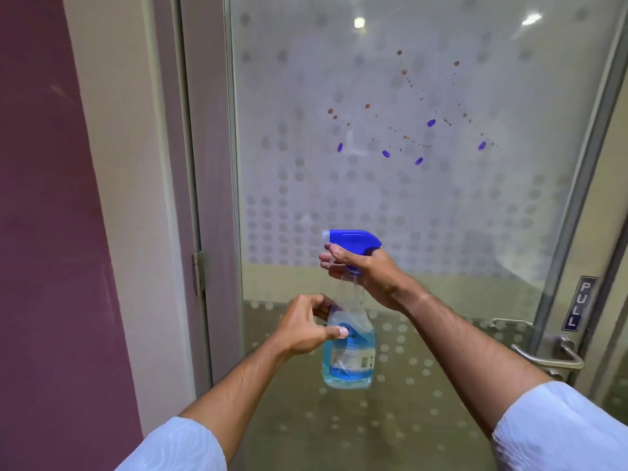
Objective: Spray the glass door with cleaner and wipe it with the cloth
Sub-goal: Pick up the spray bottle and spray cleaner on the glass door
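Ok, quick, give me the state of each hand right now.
Left hand: closed on the body of the spray bottle.
Right hand: closed around the bottle's neck, fingers at the trigger under the blue spray head.

Left wall [47, 232]: was maroon, plain.
Jamb [136, 198]: was cream, beside a grey frame [200, 164] with a hinge [199, 271].
Lights [359, 22]: two bright spots showed high up.
Handle [550, 356]: was metal, under a "PULL" plate [579, 304].
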The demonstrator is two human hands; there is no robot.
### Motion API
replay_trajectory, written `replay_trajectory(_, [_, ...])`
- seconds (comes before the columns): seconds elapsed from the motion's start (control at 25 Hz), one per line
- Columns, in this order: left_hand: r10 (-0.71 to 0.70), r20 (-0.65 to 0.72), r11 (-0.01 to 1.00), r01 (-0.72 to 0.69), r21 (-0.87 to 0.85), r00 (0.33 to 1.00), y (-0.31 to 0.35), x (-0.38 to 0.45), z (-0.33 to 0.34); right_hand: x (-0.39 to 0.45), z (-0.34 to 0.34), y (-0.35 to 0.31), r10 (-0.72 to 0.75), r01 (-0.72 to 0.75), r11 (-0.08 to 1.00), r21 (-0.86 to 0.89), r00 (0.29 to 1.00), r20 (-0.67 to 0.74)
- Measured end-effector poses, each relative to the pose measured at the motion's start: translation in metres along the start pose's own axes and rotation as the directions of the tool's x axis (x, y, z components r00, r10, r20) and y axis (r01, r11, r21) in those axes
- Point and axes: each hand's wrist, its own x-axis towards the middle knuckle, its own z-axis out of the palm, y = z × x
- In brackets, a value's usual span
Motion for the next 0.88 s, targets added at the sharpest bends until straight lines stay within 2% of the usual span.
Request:
replay_trajectory(0.16, [0.045,0.095,0.999,-0.043,-0.022,0.994,0.006,0.012,-0.007,0.008,0.001,-0.011,-0.005,0.005,1.0,0.008,1.0,0.006])
replay_trajectory(0.32, [0.069,0.129,0.997,-0.063,-0.049,0.989,0.015,0.03,-0.004,0.014,-0.011,-0.02,-0.035,0.037,0.999,0.028,0.996,-0.076])
replay_trajectory(0.4, [0.128,0.124,0.99,-0.135,0.05,0.984,0.025,0.037,-0.004,0.018,-0.019,-0.027,-0.067,0.071,0.997,0.03,0.989,-0.129])
replay_trajectory(0.44, [0.178,0.095,0.967,-0.192,0.168,0.979,0.031,0.041,-0.006,0.02,-0.022,-0.033,-0.091,0.095,0.995,0.019,0.983,-0.157])
replay_trajectory(0.52, [0.314,-0.034,0.852,-0.266,0.452,0.949,0.044,0.052,-0.013,0.028,-0.029,-0.048,-0.145,0.143,0.989,-0.026,0.963,-0.229])
replay_trajectory(0.64, [0.492,-0.188,0.653,-0.218,0.725,0.85,0.07,0.074,-0.031,0.041,-0.042,-0.079,-0.214,0.193,0.977,-0.096,0.919,-0.332])
replay_trajectory(0.76, [0.611,-0.247,0.511,-0.137,0.849,0.752,0.098,0.101,-0.056,0.055,-0.054,-0.11,-0.268,0.21,0.96,-0.183,0.873,-0.406])
replay_trajectory(0.88, [0.666,-0.281,0.433,-0.05,0.9,0.691,0.125,0.126,-0.082,0.068,-0.061,-0.137,-0.326,0.238,0.941,-0.242,0.831,-0.45])
